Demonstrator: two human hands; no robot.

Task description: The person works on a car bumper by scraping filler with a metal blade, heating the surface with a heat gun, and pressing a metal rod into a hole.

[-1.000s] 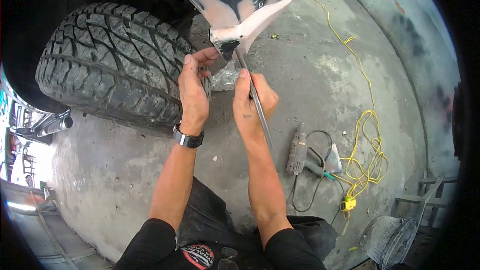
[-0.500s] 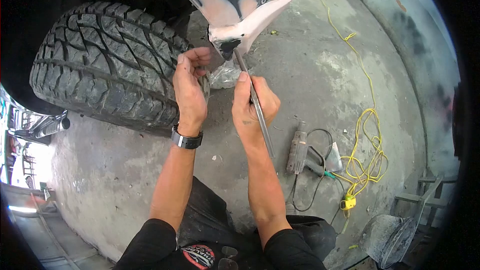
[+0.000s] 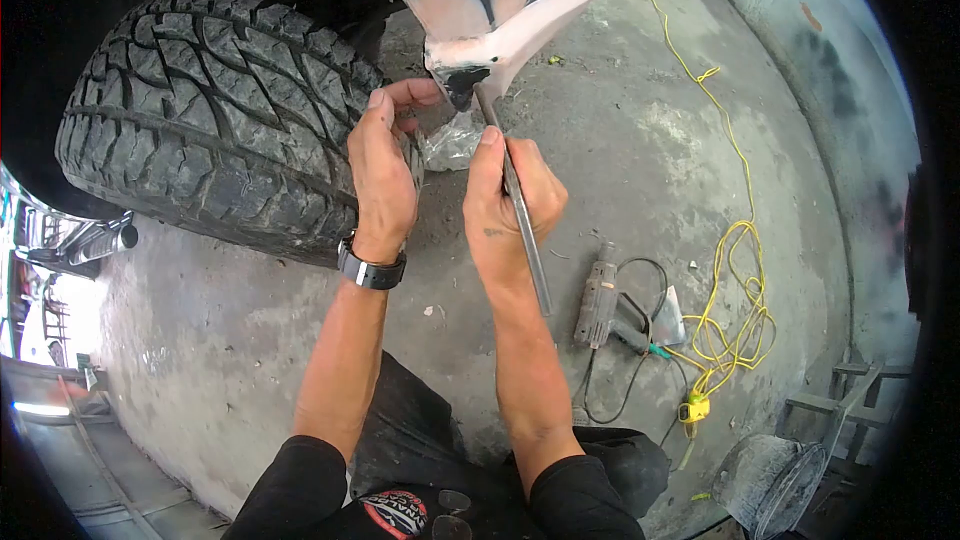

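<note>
My right hand [image 3: 515,190] is closed around a long, flat metal bar [image 3: 525,225], thumb pressed along its upper face. The bar's far end meets the dark opening at the lower corner of a bumper [image 3: 470,45], which is dark grey with patches of pale pink filler. My left hand [image 3: 385,175], with a black wristwatch, is open, its fingers stretched to the left edge of that corner. The fingertips seem to touch the edge, partly hidden behind it. Below the corner, a crumpled clear plastic bag [image 3: 453,143] lies on the floor.
A big treaded tyre [image 3: 210,130] stands close left of my left hand. On the concrete floor to the right lie a heat gun [image 3: 600,295] and a coiled yellow cord [image 3: 735,310]. A dusty round container [image 3: 770,480] and a metal frame [image 3: 850,405] are at lower right.
The bumper corner appears slightly further right and lower in view. My left fingers have moved right, onto its edge. The bar stays in my right hand, at the opening.
</note>
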